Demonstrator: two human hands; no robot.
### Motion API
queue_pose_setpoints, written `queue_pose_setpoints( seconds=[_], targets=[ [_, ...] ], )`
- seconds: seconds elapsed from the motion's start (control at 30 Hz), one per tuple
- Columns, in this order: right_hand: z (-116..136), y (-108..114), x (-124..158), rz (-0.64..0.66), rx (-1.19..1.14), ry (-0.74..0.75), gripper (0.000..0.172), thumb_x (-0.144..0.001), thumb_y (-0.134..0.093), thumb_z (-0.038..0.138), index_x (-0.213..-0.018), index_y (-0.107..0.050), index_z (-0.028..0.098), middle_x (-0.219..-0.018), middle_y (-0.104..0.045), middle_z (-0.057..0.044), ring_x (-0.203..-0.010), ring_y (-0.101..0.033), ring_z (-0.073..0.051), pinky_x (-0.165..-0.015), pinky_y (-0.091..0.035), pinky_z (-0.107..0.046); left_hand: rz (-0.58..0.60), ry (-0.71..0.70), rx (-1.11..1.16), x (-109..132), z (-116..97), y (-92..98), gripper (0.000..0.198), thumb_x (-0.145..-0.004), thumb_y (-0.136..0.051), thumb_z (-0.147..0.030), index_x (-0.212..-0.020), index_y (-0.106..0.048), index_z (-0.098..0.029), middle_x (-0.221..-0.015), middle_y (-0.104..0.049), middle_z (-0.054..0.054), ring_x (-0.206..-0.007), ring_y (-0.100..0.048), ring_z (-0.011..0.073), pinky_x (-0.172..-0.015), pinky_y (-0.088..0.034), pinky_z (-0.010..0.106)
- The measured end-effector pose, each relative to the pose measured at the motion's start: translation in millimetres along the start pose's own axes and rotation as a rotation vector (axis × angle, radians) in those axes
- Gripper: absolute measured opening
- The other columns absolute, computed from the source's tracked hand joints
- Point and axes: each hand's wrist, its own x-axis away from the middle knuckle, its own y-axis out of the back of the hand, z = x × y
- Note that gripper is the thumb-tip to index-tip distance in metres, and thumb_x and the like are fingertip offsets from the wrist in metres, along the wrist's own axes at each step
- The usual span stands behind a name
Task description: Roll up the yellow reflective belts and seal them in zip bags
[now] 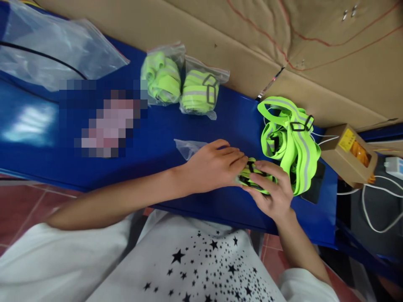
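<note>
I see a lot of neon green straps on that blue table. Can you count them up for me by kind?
Bagged strap rolls: 2
Loose strap heap: 1
Strap bundle, held between the left hand and the right hand: 1
Total: 4

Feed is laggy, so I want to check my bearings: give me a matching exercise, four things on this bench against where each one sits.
Things:
1 folded strap bundle
2 loose strap pile
3 two bagged straps
4 small cardboard box

Places:
A at the blue table's far edge, against the cardboard sheet
B at the right end, by white cables
C between left hand and right hand
D heaped loose just right of the hands

Pairs: 1-C, 2-D, 3-A, 4-B
</note>
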Motion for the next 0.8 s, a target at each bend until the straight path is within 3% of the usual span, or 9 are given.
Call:
queue_pose_setpoints(
  seconds=[0.1,0.2,0.33,0.43,0.57,0.63,0.7,0.8],
  targets=[
    [1.9,4.3,-1.1,0.055,0.093,0.027,0.043,-0.095,-0.071,0.016,-0.134,-0.063,0.033,-0.123,-0.06,-0.009,-0.117,-0.065,-0.028,-0.095,-0.062,-0.049,0.068,0.035,0.09,1.1,2.4,0.8,0.047,-0.109,-0.045,-0.053,-0.113,-0.071,-0.014,-0.103,-0.08,0.011,-0.095,-0.076,0.0211,-0.085,-0.055,0.034],
    [5.4,-0.7,-0.2,0.119,0.117,0.054,0.038,-0.096,-0.067,0.014,-0.13,-0.062,0.029,-0.123,-0.056,-0.01,-0.12,-0.06,-0.029,-0.098,-0.06,-0.048,0.101,0.028,0.11,2.2,0.2,-1.5,0.038,-0.111,-0.046,-0.043,-0.113,-0.071,-0.014,-0.103,-0.08,0.011,-0.094,-0.075,0.0206,-0.086,-0.055,0.033],
    [8.9,-12.7,3.1,0.145,0.144,-0.006,0.031,-0.098,-0.065,0.02,-0.127,-0.057,0.026,-0.124,-0.052,-0.011,-0.123,-0.056,-0.03,-0.102,-0.057,-0.053,0.04,0.027,0.116,3.1,-5.3,-6.4,0.027,-0.109,-0.047,-0.023,-0.113,-0.071,-0.012,-0.106,-0.079,0.012,-0.097,-0.075,0.0203,-0.09,-0.055,0.034],
    [6.3,-14.1,3.1,0.12,0.038,-0.021,0.041,-0.094,-0.07,0.021,-0.13,-0.052,0.028,-0.126,-0.052,-0.01,-0.127,-0.057,-0.031,-0.106,-0.056,-0.056,-0.051,0.012,0.093,3.6,-3.8,-9.2,0.032,-0.11,-0.048,-0.032,-0.114,-0.07,-0.01,-0.109,-0.079,0.014,-0.1,-0.075,0.0222,-0.089,-0.056,0.035],
    [-3.3,-2.2,2.0,0.097,-0.136,-0.095,0.062,-0.088,-0.075,0.014,-0.142,-0.047,0.027,-0.135,-0.059,-0.012,-0.137,-0.059,-0.033,-0.126,-0.036,-0.068,-0.144,-0.011,0.043,3.8,4.3,-10.6,0.049,-0.109,-0.045,-0.051,-0.122,-0.066,-0.01,-0.116,-0.078,0.014,-0.108,-0.074,0.0239,-0.093,-0.056,0.037],
    [-7.6,3.5,3.0,0.114,-0.162,-0.172,0.068,-0.089,-0.076,0.013,-0.149,-0.046,0.027,-0.14,-0.06,-0.013,-0.139,-0.059,-0.032,-0.126,-0.041,-0.064,-0.153,-0.001,0.033,3.5,7.6,-10.9,0.047,-0.109,-0.046,-0.051,-0.124,-0.065,-0.01,-0.118,-0.078,0.013,-0.11,-0.074,0.0241,-0.097,-0.055,0.038],
    [-10.0,5.6,4.9,0.149,-0.157,-0.195,0.07,-0.091,-0.076,0.014,-0.154,-0.047,0.027,-0.144,-0.06,-0.014,-0.14,-0.059,-0.031,-0.12,-0.052,-0.056,-0.109,0.02,0.049,3.4,9.7,-11.8,0.045,-0.108,-0.051,-0.049,-0.123,-0.065,-0.009,-0.121,-0.077,0.014,-0.113,-0.073,0.0257,-0.099,-0.056,0.039],
    [-10.1,1.9,8.0,0.218,-0.098,-0.065,0.063,-0.095,-0.07,0.011,-0.154,-0.051,0.025,-0.14,-0.065,-0.013,-0.139,-0.061,-0.03,-0.121,-0.051,-0.056,0.036,0.082,0.047,4.0,11.0,-14.7,0.047,-0.103,-0.062,-0.039,-0.133,-0.062,-0.002,-0.135,-0.07,0.021,-0.126,-0.069,0.0318,-0.106,-0.055,0.044]
  ],
)
